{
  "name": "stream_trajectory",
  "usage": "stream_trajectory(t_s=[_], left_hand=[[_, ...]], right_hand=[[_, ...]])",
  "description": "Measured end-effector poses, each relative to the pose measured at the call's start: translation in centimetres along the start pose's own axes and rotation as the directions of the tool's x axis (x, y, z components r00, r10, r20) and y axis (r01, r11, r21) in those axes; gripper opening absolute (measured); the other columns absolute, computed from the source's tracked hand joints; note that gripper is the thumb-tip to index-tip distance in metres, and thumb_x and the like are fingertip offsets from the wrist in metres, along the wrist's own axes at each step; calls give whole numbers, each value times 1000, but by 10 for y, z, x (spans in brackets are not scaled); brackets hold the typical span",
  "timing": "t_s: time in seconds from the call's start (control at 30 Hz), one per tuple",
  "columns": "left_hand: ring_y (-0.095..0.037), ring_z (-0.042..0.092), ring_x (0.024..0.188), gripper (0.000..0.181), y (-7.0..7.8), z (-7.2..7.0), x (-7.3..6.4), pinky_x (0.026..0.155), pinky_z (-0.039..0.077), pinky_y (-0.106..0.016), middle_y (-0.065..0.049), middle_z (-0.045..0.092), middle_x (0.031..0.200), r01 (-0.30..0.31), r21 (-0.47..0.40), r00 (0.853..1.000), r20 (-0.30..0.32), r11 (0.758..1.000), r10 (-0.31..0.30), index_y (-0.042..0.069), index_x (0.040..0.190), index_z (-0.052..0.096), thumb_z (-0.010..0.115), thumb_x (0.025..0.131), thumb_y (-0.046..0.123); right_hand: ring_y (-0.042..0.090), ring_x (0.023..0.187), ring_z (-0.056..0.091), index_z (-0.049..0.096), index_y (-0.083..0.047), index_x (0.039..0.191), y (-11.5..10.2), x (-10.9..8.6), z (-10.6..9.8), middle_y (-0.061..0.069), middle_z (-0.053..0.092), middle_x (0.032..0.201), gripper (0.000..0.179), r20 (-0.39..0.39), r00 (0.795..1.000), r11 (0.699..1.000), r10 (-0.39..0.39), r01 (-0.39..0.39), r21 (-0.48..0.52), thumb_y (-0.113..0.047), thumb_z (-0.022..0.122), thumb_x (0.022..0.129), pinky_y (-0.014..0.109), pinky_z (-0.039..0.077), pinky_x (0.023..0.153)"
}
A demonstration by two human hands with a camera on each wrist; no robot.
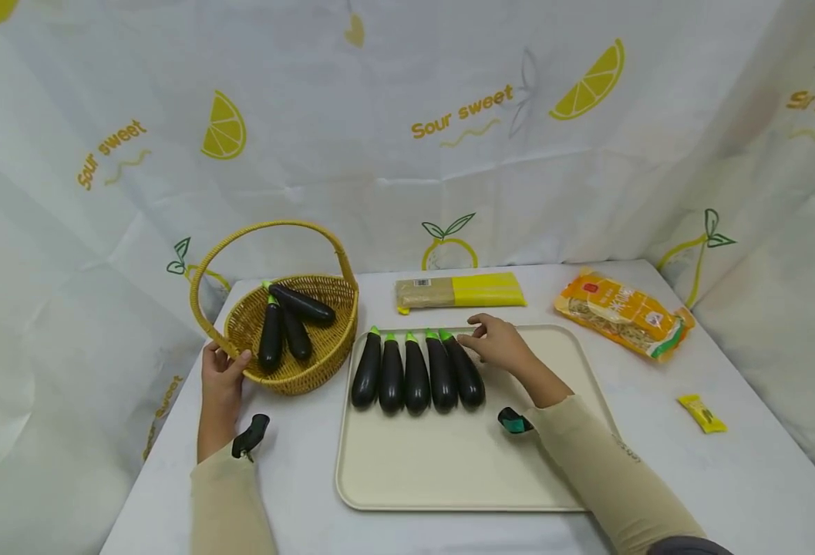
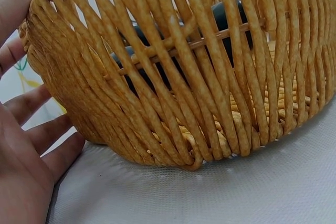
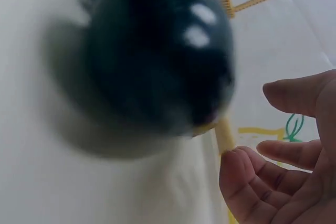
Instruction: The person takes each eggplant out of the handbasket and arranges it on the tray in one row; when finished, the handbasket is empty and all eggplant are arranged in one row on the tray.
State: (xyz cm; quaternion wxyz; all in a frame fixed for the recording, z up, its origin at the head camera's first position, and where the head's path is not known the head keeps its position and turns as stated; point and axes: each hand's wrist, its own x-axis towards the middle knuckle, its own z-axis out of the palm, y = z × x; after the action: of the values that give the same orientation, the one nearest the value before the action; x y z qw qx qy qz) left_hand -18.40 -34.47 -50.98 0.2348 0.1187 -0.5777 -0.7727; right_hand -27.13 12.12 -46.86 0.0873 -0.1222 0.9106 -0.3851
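Note:
A wicker basket [image 1: 310, 378] with a tall hoop handle stands at the left with three dark eggplants [image 1: 303, 304] inside. My left hand [image 1: 223, 374] holds its near left side, thumb at the rim. In the left wrist view the other fingers [image 2: 37, 103] spread along the woven wall. Several more eggplants [image 1: 417, 378] lie in a row on a beige tray [image 1: 449, 470], green stems pointing away from me. Beside the stem of the rightmost eggplant [image 3: 157, 51] is my right hand [image 1: 500, 343], thumb and fingers parted with nothing between them.
Behind the tray lies a flat yellow and tan packet [image 1: 459, 291]. An orange food bag [image 1: 622, 312] sits at the back right, and a small yellow wrapped packet [image 1: 702, 414] is at the right. A white printed cloth [image 1: 351, 154] hangs behind the table.

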Motion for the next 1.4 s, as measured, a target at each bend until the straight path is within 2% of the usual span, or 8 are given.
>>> stream_trajectory(t_s=[0.2, 0.37, 0.53, 0.73, 0.87, 1.07, 1.23, 1.4], left_hand=[[-22, 47, 116, 48, 6, -5, 5, 87, 44, -20, -11, 46, 132, -23, -4, 999, -23, 1000, 23, 13, 130, 42, 61, 91, -8], [-22, 47, 116, 48, 4, -6, 9, 88, 45, -22, -10, 46, 134, -5, -31, 1000, 4, 1000, 5, 14, 128, 43, 63, 90, -7], [-21, 47, 116, 48, 0, -4, 6, 89, 44, -22, -10, 46, 133, 9, -14, 1000, -2, 1000, -9, 14, 129, 41, 62, 91, -6], [-22, 46, 117, 47, -4, 2, 0, 90, 43, -22, -12, 44, 135, 6, 29, 1000, 27, 1000, -7, 13, 130, 39, 62, 92, -4], [-20, 48, 113, 46, -6, 6, -2, 88, 45, -23, -12, 45, 132, 5, 16, 999, 42, 1000, -5, 13, 129, 39, 61, 92, -6], [-25, 47, 114, 47, -8, 8, 1, 84, 46, -24, -16, 42, 132, -8, -51, 999, 52, 999, 11, 9, 130, 38, 55, 92, -12], [-28, 43, 121, 48, -6, 7, 0, 88, 44, -23, -15, 40, 137, 3, -12, 999, 35, 1000, -2, 9, 132, 36, 56, 93, -10], [-27, 45, 120, 46, -4, 0, 2, 87, 45, -23, -16, 41, 136, -17, -16, 1000, 19, 1000, 17, 10, 128, 39, 56, 92, -12]], right_hand=[[18, 79, 63, 54, -7, 135, -74, 34, 13, 8, 65, 107, 52, 29, 987, 986, -156, 157, -50, -36, 63, 94, 36, 51, 70], [15, 85, 61, 55, -8, 133, -145, 65, 53, 3, 65, 104, 46, 150, 938, 939, -313, 329, -96, -31, 63, 95, 34, 49, 74], [14, 88, 60, 54, -6, 135, -185, 92, 100, 4, 63, 109, 46, 209, 906, 911, -368, 396, -116, -28, 64, 95, 32, 49, 78], [18, 121, 52, 47, -11, 143, -194, 120, 137, 6, 55, 136, 48, 194, 913, 898, -357, 393, -198, -27, 59, 99, 34, 42, 97], [19, 132, 44, 35, -12, 151, -193, 130, 147, 4, 46, 146, 52, 251, 921, 898, -299, 360, -251, -24, 50, 103, 33, 36, 105], [20, 128, 47, 33, -12, 151, -198, 134, 146, 7, 47, 144, 46, 278, 926, 900, -254, 332, -283, -21, 40, 106, 33, 40, 99], [19, 125, 48, 35, -14, 150, -197, 137, 151, 7, 49, 142, 44, 287, 929, 909, -233, 313, -276, -20, 39, 106, 33, 41, 97], [23, 120, 52, 29, -2, 150, -202, 145, 155, 15, 42, 146, 50, 374, 902, 913, -216, 323, -250, -12, 43, 103, 31, 44, 91]])
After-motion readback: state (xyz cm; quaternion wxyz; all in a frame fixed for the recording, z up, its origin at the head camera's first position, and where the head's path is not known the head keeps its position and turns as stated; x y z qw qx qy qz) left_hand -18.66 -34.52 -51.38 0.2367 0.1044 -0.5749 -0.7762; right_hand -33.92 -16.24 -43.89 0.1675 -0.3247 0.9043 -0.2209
